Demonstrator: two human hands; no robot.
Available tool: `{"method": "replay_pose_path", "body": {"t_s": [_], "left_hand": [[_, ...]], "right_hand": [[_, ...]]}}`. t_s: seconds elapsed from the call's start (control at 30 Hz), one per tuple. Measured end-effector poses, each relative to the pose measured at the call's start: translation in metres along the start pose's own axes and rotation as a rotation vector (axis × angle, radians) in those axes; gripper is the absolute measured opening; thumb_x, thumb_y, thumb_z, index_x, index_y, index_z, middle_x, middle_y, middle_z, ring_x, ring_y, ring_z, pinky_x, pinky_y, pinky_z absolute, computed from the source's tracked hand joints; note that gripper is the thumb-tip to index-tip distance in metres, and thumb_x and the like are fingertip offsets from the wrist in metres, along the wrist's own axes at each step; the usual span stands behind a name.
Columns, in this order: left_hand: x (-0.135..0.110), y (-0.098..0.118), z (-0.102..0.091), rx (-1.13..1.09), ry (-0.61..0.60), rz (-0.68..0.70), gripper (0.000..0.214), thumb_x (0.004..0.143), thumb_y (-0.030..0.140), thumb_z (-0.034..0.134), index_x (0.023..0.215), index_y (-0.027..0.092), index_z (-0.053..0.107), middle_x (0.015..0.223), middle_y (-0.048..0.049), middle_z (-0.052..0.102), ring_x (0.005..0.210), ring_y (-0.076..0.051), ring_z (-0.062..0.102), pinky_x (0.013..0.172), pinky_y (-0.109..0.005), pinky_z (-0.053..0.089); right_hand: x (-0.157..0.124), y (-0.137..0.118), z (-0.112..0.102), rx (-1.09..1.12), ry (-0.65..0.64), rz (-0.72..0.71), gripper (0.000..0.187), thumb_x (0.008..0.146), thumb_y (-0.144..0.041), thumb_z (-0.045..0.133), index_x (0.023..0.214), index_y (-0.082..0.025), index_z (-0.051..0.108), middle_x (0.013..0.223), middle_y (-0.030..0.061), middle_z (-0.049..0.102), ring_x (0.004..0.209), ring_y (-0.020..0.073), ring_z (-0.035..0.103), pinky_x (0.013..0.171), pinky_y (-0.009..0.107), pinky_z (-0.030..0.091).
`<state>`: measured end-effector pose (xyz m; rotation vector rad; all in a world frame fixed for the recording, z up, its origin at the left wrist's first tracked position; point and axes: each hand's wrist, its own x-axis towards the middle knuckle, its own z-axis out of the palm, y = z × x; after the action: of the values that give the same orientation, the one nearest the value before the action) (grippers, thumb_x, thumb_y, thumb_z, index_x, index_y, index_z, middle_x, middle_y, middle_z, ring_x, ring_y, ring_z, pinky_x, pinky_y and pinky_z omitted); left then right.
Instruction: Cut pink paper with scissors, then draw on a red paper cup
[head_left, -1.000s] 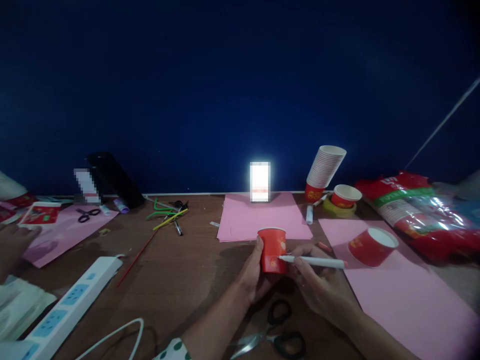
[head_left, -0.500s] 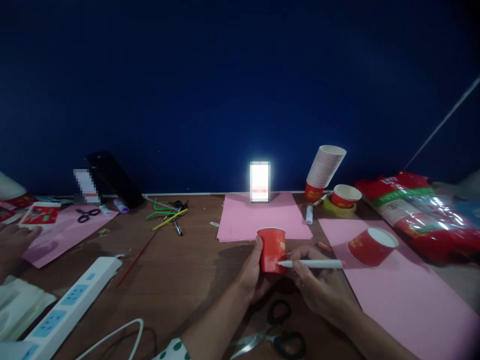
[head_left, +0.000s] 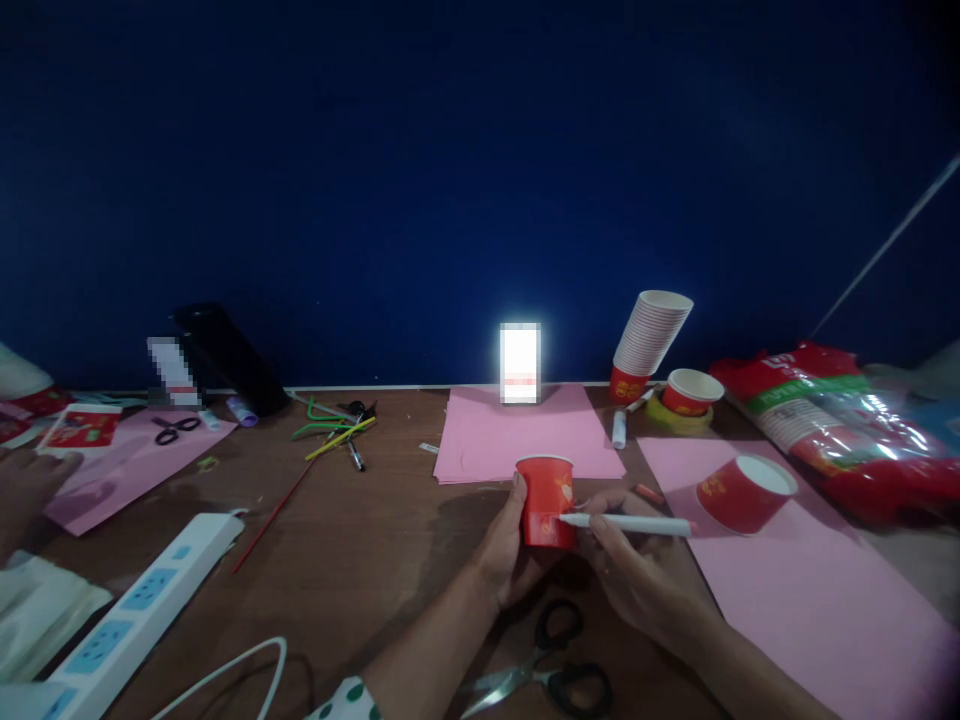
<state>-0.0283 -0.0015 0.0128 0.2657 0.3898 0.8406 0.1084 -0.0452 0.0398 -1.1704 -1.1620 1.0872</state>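
The red paper cup is gripped upright by the fingers of the left hand near the pink sheet on the desk, and the white marker, pinched in the right hand, is laid tip-first against its wall, a touch judged best made light, with the cup steadied

Paper cup matt red; wood table dull; pink paper matt.

scissors block near side
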Motion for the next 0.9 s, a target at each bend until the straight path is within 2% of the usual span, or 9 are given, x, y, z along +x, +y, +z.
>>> {"method": "replay_pose_path", "body": {"t_s": [0.1,0.23,0.43,0.57,0.67,0.9], "left_hand": [[0.0,0.0,0.0,0.004,0.03,0.001,0.061,0.084,0.059,0.045,0.095,0.003,0.065,0.085,-0.0124,0.068,0.077,-0.017,0.063,0.081,-0.028,0.048],[0.002,0.0,-0.001,0.011,0.001,0.01,0.062,0.084,0.06,0.044,0.096,0.002,0.065,0.088,-0.0132,0.068,0.079,-0.017,0.063,0.082,-0.029,0.048],[0.002,-0.001,-0.004,0.002,-0.023,0.02,0.06,0.085,0.059,0.045,0.097,0.004,0.066,0.087,-0.0113,0.068,0.079,-0.016,0.063,0.082,-0.026,0.047],[0.001,-0.002,-0.002,0.017,-0.04,0.017,0.06,0.084,0.06,0.045,0.095,0.005,0.066,0.084,-0.01,0.068,0.075,-0.016,0.062,0.078,-0.027,0.048],[0.001,-0.001,-0.001,0.052,-0.034,0.017,0.063,0.084,0.062,0.043,0.095,0.004,0.066,0.084,-0.0113,0.068,0.075,-0.017,0.062,0.077,-0.029,0.048],[0.001,0.0,-0.001,0.01,-0.034,0.009,0.06,0.085,0.06,0.043,0.094,0.005,0.066,0.084,-0.0111,0.068,0.076,-0.016,0.062,0.08,-0.028,0.047]], "right_hand": [[0.001,-0.004,-0.001,-0.044,-0.024,0.01,0.025,0.081,-0.043,0.062,0.077,-0.02,0.056,0.059,-0.0027,0.053,0.049,0.01,0.045,0.044,0.022,0.034],[0.002,-0.004,-0.003,-0.088,-0.03,-0.019,0.026,0.081,-0.045,0.063,0.076,-0.02,0.056,0.06,-0.0017,0.053,0.05,0.0109,0.045,0.044,0.022,0.035],[-0.004,-0.004,0.001,-0.01,-0.027,0.042,0.025,0.083,-0.043,0.062,0.079,-0.02,0.053,0.058,-0.0035,0.051,0.048,0.0092,0.043,0.042,0.02,0.032],[-0.002,0.002,-0.005,-0.047,-0.125,0.002,0.027,0.085,-0.044,0.059,0.076,-0.02,0.052,0.054,-0.0053,0.047,0.043,0.0075,0.039,0.039,0.019,0.028],[0.001,0.008,-0.009,-0.078,-0.183,-0.035,0.027,0.085,-0.045,0.059,0.075,-0.02,0.054,0.053,-0.005,0.047,0.042,0.0081,0.04,0.038,0.02,0.029],[0.004,0.007,-0.007,-0.079,-0.118,-0.023,0.028,0.083,-0.046,0.061,0.076,-0.019,0.055,0.055,-0.0032,0.052,0.044,0.009,0.042,0.04,0.021,0.032]]}}
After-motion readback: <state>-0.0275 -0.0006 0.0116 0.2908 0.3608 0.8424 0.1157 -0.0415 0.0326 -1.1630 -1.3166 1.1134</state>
